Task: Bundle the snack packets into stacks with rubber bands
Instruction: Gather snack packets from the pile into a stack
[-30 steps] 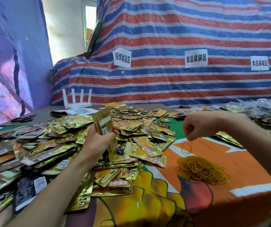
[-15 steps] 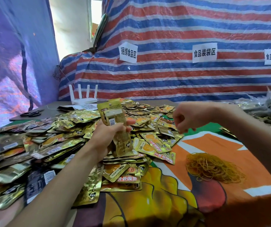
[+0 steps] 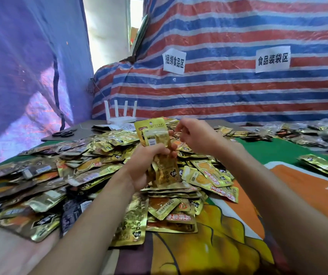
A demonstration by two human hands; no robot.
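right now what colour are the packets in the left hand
Shiny gold packets, one with a white label, gripped by the left hand; head view.

At the centre, the left hand (image 3: 149, 163) grips an upright stack of gold snack packets (image 3: 155, 133). Just beside the stack's top, at 3 o'clock, the right hand (image 3: 196, 135) hovers with fingers curled; whether it pinches anything is too small to tell. Loose packets (image 3: 91, 171) heap over the cloth-covered surface (image 3: 318, 185) from 9 o'clock to 1 o'clock. At 11 o'clock stand a white router (image 3: 119, 116) and black scissors (image 3: 63, 133), before a striped tarp (image 3: 218, 92).
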